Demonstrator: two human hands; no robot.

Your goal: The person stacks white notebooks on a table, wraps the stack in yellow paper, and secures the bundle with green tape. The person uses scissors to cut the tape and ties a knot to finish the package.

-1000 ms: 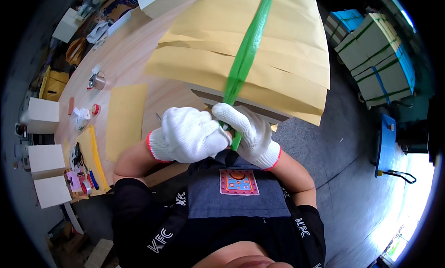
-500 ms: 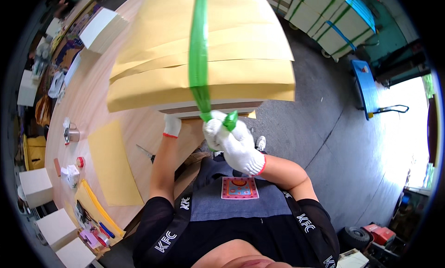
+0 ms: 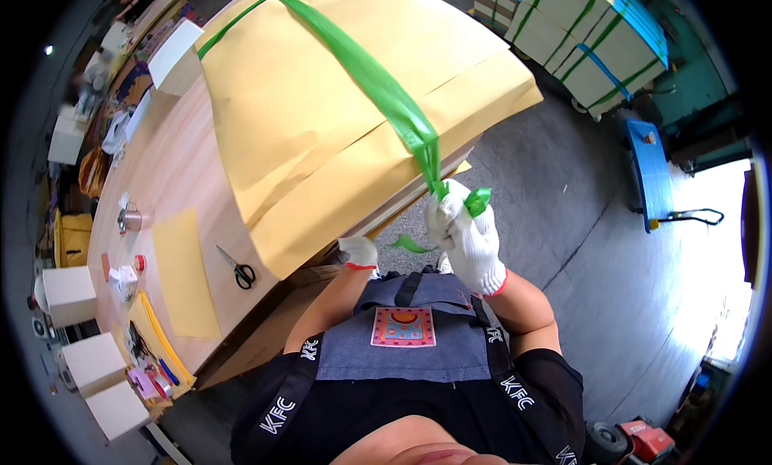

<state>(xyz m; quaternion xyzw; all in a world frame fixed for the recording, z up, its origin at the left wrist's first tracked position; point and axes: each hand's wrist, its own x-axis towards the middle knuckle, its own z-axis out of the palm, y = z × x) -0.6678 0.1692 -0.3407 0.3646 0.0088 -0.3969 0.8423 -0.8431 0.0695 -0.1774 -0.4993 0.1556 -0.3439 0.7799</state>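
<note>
A big bundle wrapped in yellow kraft paper [image 3: 322, 119] sits at a slant over the table's near right part, pale layers showing under its paper. Green plastic strapping [image 3: 362, 67] crosses its top and comes down over the near edge. My right hand [image 3: 470, 244], in a white knit glove, is closed on that strapping, with a green end sticking out by the thumb. My left hand [image 3: 359, 252], gloved alike, is at the bundle's lower near side; its fingers are hidden beneath. Between the hands hangs a loose green strip [image 3: 410, 243].
Black-handled scissors [image 3: 237, 270] and a yellow paper sheet [image 3: 185, 276] lie on the wooden table [image 3: 153, 184]. A metal cup [image 3: 129, 218] stands farther left. On the floor at right is a blue hand cart [image 3: 646, 172]; strapped stacks [image 3: 591, 43] stand beyond.
The bundle has turned counterclockwise, its near left corner coming closer to me. Both hands have moved right, the right one still gripping the strapping. More of the scissors shows.
</note>
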